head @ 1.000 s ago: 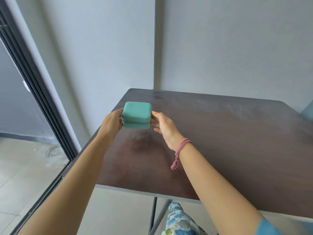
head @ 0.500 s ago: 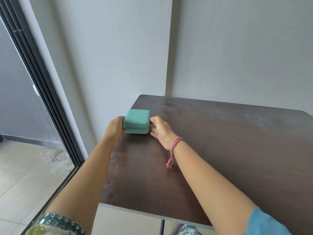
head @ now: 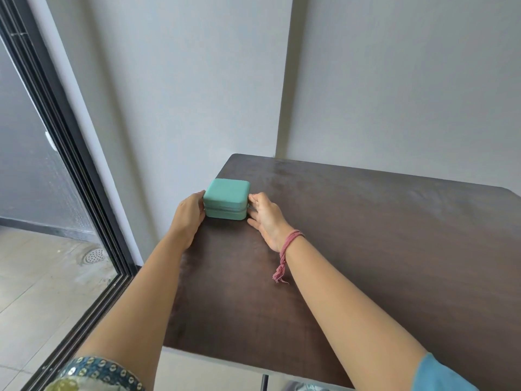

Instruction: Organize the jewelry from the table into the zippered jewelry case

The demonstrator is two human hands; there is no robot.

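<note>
A small teal zippered jewelry case [head: 226, 198], closed, sits near the far left edge of the dark brown table [head: 366, 249]. My left hand [head: 189, 214] grips its left side, the fingers hidden behind the case. My right hand [head: 265, 214] holds its right side, with fingertips at the zipper line. A pink thread band hangs from the right wrist. No loose jewelry shows on the table.
The table's left edge lies right beside the case, with a grey wall [head: 183, 94] behind it. A dark sliding door frame [head: 70, 165] and tiled floor with a drain [head: 94, 255] are at the left.
Both hands carried the case down and away from me, setting it on the table by the left edge. The camera tilted upward, so more wall shows.
</note>
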